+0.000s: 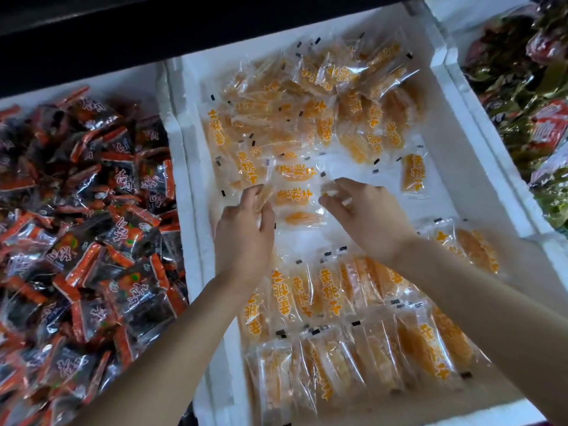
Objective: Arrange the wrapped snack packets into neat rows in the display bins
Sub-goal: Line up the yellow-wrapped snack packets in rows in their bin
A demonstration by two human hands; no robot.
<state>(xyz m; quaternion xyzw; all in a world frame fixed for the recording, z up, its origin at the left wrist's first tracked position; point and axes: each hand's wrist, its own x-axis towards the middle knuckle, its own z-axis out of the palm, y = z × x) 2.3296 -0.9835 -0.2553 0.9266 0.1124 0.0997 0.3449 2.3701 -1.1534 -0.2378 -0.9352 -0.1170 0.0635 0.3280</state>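
A white foam bin (455, 124) holds clear packets of orange dried fruit. A loose heap of them (322, 96) fills its far half. Two tidy rows (347, 321) lie along the near side. In the middle a short stack of three packets (293, 195) lies crosswise. My left hand (246, 226) pinches the stack's left wrapper ends. My right hand (368, 210) pinches the wrapper ends on the stack's right side. A single packet (413, 176) lies apart to the right.
The left bin (92, 83) is piled with red-and-black snack packets (80, 226). A right bin (455, 41) holds green and red packets (522, 87). A dark shelf edge (153, 32) runs across the top. Bare white bin floor (353, 167) shows around the stack.
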